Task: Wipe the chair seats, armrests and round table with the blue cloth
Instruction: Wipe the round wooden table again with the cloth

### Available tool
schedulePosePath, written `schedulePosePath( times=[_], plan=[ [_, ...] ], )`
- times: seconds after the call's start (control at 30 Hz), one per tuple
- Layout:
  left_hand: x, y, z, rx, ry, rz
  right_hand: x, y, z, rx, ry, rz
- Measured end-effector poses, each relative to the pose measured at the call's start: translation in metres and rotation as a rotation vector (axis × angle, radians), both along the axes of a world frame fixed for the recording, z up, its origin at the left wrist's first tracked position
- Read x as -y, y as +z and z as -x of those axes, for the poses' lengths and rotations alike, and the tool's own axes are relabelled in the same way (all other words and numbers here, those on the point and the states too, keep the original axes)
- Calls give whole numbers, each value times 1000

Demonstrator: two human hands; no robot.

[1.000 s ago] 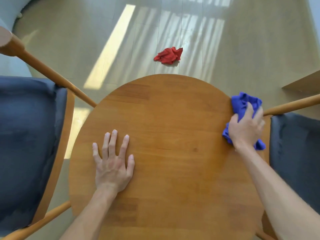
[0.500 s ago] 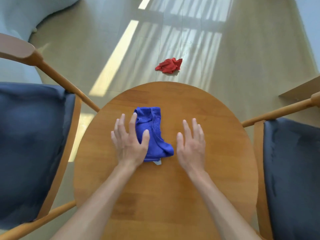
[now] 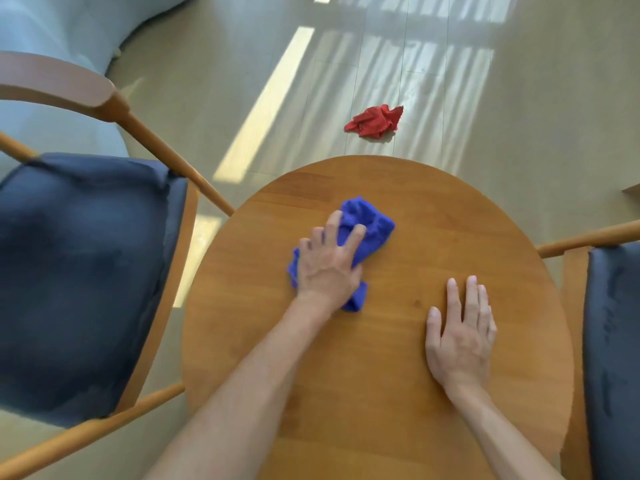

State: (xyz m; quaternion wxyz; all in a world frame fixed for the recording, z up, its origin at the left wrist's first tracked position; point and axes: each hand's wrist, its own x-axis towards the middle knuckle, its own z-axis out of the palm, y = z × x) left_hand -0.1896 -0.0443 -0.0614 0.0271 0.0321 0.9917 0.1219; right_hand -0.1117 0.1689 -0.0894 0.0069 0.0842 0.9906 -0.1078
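A bunched blue cloth (image 3: 372,225) lies on the round wooden table (image 3: 433,209), left of its middle. My left hand (image 3: 327,263) presses down on the cloth, fingers spread and curled into it, covering its near half. My right hand (image 3: 462,332) rests flat on the bare tabletop to the right, fingers together, holding nothing. A wooden chair with a dark blue seat cushion (image 3: 79,271) and a curved armrest (image 3: 55,86) stands at the left. A second chair's blue seat (image 3: 613,358) and armrest (image 3: 588,240) show at the right edge.
A crumpled red cloth (image 3: 375,121) lies on the pale floor beyond the table, in striped sunlight. A light grey upholstered piece (image 3: 69,29) fills the top left corner. A wooden edge (image 3: 632,190) juts in at the right.
The cloth went from my right hand at the table's right edge to the middle, where my left hand took it. My right hand now lies flat on the table.
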Motion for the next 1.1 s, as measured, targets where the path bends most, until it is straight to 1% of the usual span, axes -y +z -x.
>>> schedulePosePath(
  times=[0.03,0.1,0.17,0.23,0.27,0.33,0.4,0.47,0.57,0.63,0.67,0.7,0.73,0.77,0.83,0.87,0.9,0.93,1.0,1.1],
  plan=[
    [38,-2,2,-10,117,22,0,1,1,0,0,-2],
    [117,-4,-9,-3,430,53,2,1,0,-1,1,-16],
    [172,-3,-36,49,696,16,3,1,-2,0,-4,-15],
    [185,-3,-65,92,803,-36,5,2,-1,-5,-4,-17],
    [179,-4,-75,66,813,-45,6,2,-2,-9,-3,-18],
    [156,-3,-82,-33,803,-47,6,2,-3,-14,-3,-25],
    [119,0,-75,-119,694,-67,6,1,-2,-18,-5,-29],
    [59,3,-77,-130,458,-96,5,0,-2,-23,-2,-29],
    [-39,5,-104,-99,66,-147,3,0,-4,-37,1,-15],
    [-58,4,-121,-62,-110,-177,1,1,-4,-48,6,-1],
    [-44,3,-123,-85,-144,-177,0,2,-3,-46,12,4],
    [-20,2,-124,-110,-134,-163,0,3,-2,-38,16,6],
    [11,2,-125,-111,-72,-148,0,3,-1,-27,19,10],
    [46,2,-126,-103,54,-134,0,3,-1,-14,20,14],
    [111,5,-135,-87,390,-84,1,3,-2,8,22,8],
    [132,6,-145,-80,507,-68,2,4,-2,14,24,6],
    [141,7,-156,-88,558,-62,3,5,-3,19,24,9],
    [138,6,-171,-99,558,-54,5,5,-3,23,23,15],
    [100,2,-205,-131,486,-50,7,7,-4,31,17,27],
    [1,0,-243,-97,263,-144,5,8,-3,35,29,33]
  ],
)
